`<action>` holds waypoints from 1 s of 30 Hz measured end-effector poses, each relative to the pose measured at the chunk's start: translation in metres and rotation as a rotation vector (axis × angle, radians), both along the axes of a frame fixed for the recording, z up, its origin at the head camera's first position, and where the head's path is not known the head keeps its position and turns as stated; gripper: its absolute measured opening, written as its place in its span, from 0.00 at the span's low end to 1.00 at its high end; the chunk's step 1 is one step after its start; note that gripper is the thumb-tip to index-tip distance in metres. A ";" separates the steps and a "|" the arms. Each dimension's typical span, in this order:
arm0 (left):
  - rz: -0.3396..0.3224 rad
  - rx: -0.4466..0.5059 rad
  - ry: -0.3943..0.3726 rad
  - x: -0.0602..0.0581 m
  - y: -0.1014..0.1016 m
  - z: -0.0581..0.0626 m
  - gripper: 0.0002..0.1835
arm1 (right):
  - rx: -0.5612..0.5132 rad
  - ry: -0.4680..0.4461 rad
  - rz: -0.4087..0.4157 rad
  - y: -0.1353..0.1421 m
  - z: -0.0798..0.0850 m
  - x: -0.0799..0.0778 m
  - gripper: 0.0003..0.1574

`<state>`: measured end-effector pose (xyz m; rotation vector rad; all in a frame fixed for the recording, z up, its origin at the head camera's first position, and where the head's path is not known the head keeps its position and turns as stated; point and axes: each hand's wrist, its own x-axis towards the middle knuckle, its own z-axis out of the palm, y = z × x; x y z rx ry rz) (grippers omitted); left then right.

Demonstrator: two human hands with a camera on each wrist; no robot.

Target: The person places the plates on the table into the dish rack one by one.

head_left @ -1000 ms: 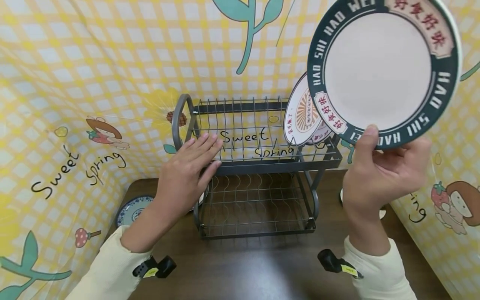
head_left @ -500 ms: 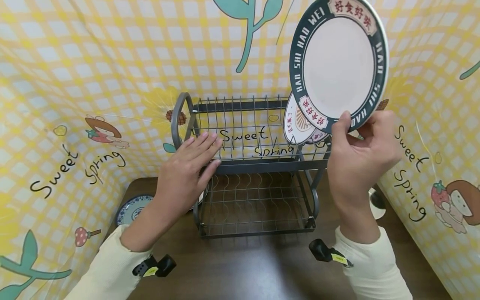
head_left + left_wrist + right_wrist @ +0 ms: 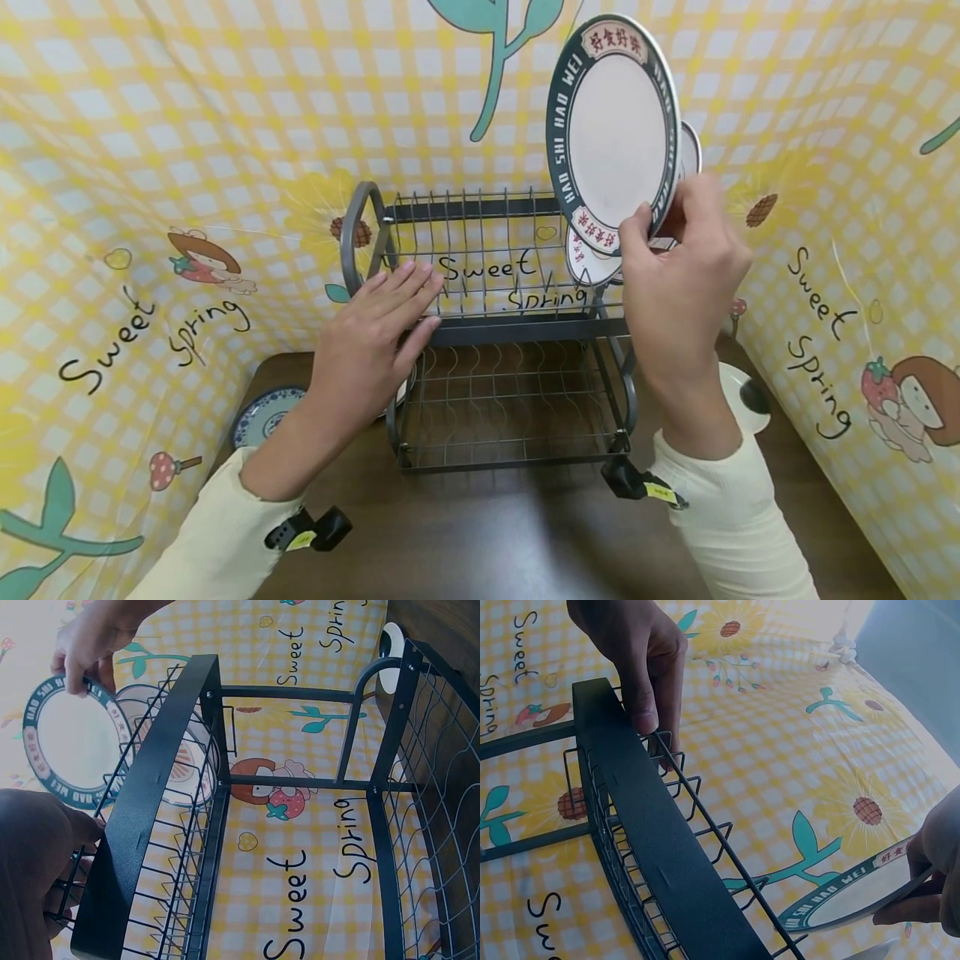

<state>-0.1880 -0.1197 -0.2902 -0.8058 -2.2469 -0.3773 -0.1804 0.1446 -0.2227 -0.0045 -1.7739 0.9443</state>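
Note:
My right hand (image 3: 678, 292) pinches a round plate (image 3: 622, 137) by its lower right edge, thumb on the front. The plate has a dark green rim with white letters and red characters, and it stands nearly upright above the right end of the upper tier. My left hand (image 3: 367, 342) holds the upper left end of the dark metal dish rack (image 3: 510, 331); in the right wrist view its thumb and fingers lie on either side of a rim wire. Printed white plates (image 3: 191, 776) stand in the rack's upper tier, partly hidden behind the held plate.
A blue-patterned plate (image 3: 262, 417) lies on the brown table (image 3: 487, 533) at left, partly behind my forearm. On the right is a white dish (image 3: 742, 400) with a dark patch. Yellow checked cloth (image 3: 262, 125) hangs behind and beside the rack.
My right hand has carried the green-rimmed plate left and over the rack's right end, turning it more edge-on. The left hand has stayed on the rack.

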 end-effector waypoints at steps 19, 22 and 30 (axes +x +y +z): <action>0.002 0.011 0.004 0.000 0.000 0.000 0.26 | 0.165 -0.212 -0.019 -0.011 0.001 -0.014 0.07; 0.000 0.013 0.008 0.000 0.000 -0.001 0.25 | 0.185 -0.231 -0.019 -0.013 -0.001 -0.016 0.08; 0.002 0.011 0.000 0.000 0.000 -0.001 0.25 | 0.233 -0.318 -0.038 -0.017 -0.002 -0.022 0.08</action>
